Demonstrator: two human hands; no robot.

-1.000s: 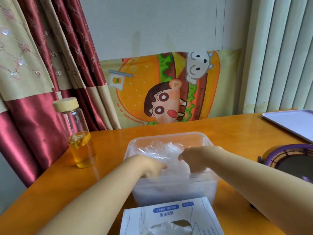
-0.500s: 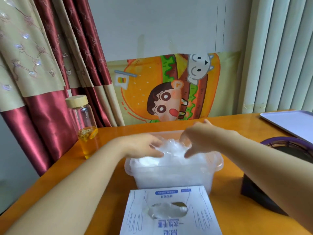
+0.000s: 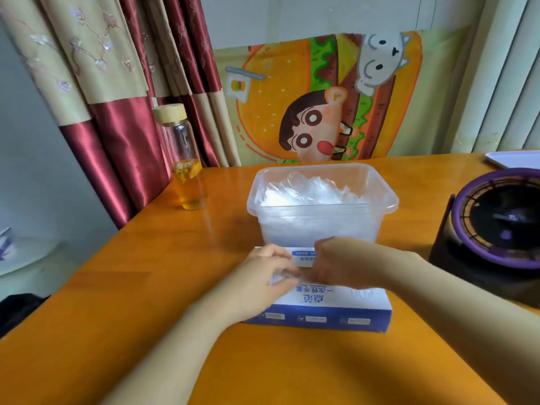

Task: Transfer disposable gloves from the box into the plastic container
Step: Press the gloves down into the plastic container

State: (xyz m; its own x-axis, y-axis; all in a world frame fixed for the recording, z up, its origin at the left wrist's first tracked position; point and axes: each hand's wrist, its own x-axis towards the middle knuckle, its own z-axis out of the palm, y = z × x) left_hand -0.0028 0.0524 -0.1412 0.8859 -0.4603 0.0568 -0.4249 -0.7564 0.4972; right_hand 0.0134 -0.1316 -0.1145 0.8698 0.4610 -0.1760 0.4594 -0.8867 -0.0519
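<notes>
Table (image 3: 163, 287), left hand (image 3: 263, 279), right hand (image 3: 342, 266) on box (image 3: 336, 305) — container (image 3: 388, 200) (gloves (image 3: 309, 192) inside) behind.

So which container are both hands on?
The blue-and-white glove box, nearest the camera: left hand and right hand meet on its top. The clear tub and bottle stand untouched.

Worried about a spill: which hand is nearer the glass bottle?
Left. The left hand is on the glove box, toward the bottle; the right hand is farther right.

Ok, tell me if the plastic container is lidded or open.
Open. The plastic container has no lid on its rim, and crumpled clear gloves show inside, piled nearly to the top.
</notes>
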